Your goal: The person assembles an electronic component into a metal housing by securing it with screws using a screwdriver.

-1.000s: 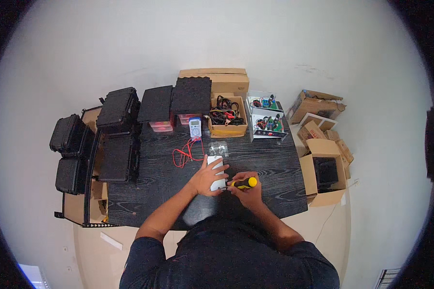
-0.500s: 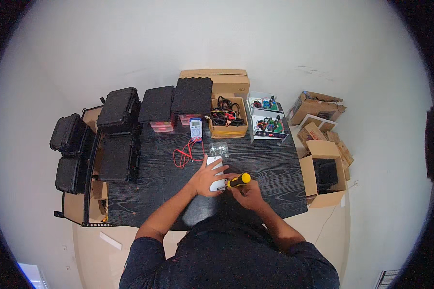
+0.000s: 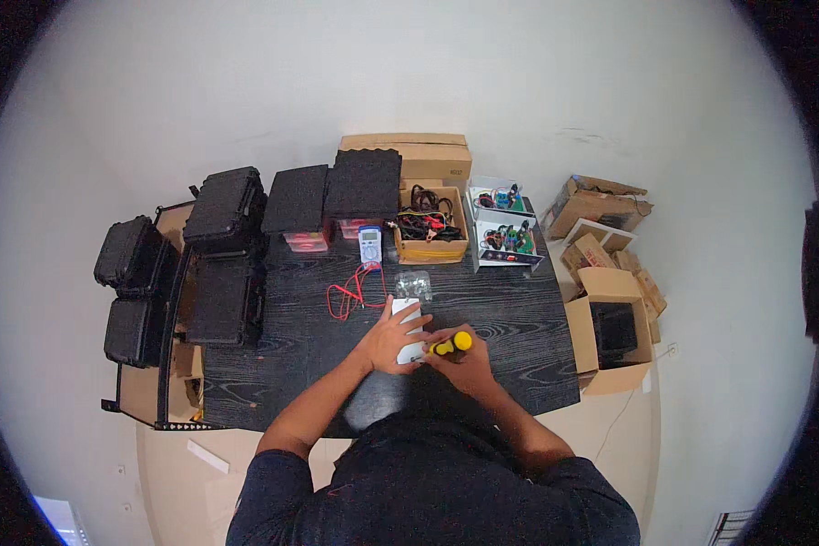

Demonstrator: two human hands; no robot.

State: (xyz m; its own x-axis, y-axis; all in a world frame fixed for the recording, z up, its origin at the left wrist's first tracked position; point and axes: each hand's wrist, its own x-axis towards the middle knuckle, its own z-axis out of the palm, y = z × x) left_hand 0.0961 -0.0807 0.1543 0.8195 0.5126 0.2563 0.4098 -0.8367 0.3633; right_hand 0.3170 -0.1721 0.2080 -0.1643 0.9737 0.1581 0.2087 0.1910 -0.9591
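Pressed over a white flat box-like piece (image 3: 409,314), my left hand (image 3: 393,338) has its fingers spread across the top and keeps it against the dark table. My right hand (image 3: 461,362) is closed round a yellow and black screwdriver (image 3: 462,341) at the piece's near right end. The screwdriver's tip is hard to make out beside my fingers. Just beyond the piece lies a clear plastic tray (image 3: 414,285) with small parts. A blue and white multimeter (image 3: 370,246) lies farther back, its red test leads (image 3: 346,296) looped on the table.
Behind are a carton of cables (image 3: 433,253) and white open housings with circuit boards (image 3: 508,257). Black cases (image 3: 223,296) stand along the left. Black foam sheets (image 3: 296,196) rest on red drawer boxes (image 3: 306,242). An open carton (image 3: 582,350) stands right of the table (image 3: 519,364).
The screwdriver's handle has tipped a little more upright and turned in my right hand, whose fingers have shifted round it. My left hand stays on the white piece.
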